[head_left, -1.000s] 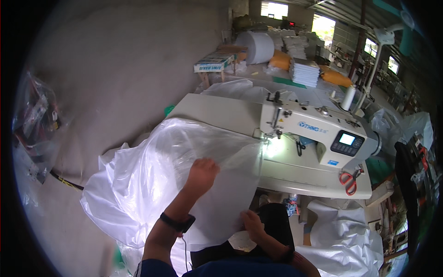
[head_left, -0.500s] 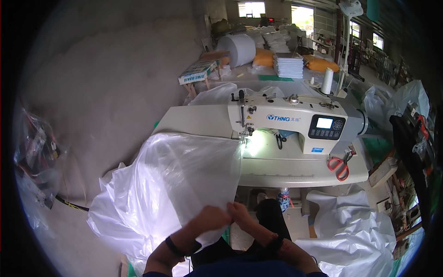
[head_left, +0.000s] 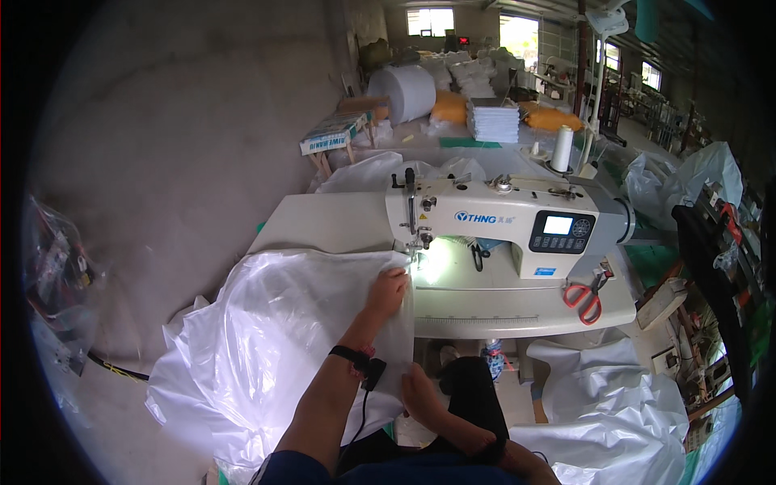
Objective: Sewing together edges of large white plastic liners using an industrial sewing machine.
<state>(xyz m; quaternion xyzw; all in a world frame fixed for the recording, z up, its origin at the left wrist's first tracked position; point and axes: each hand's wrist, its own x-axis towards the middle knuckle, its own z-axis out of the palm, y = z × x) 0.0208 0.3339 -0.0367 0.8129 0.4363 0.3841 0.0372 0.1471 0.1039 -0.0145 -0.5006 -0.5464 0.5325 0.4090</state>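
Note:
A large sheet of shiny white plastic film [head_left: 275, 323] drapes over the left part of the sewing table and hangs down in folds toward me. Its right edge runs from the presser foot of a white sewing machine [head_left: 485, 217] down toward my lap. Close below the lit needle, my left hand [head_left: 388, 291] is closed at that edge, fingers bent against the film. Lower down, my right hand [head_left: 417, 393] pinches the same edge near my knee; its fingertips are partly hidden by the film.
Red-handled scissors [head_left: 583, 301] lie at the table's right end, and small dark snips [head_left: 478, 257] under the machine arm. A white thread cone [head_left: 563, 149] stands behind. More white film [head_left: 598, 396] hangs at the lower right. Bare wall [head_left: 178, 145] rises on the left.
My left hand has moved from beside the right hand up along the film's edge to just below the needle. My right hand stays low on the edge. The view has shifted slightly.

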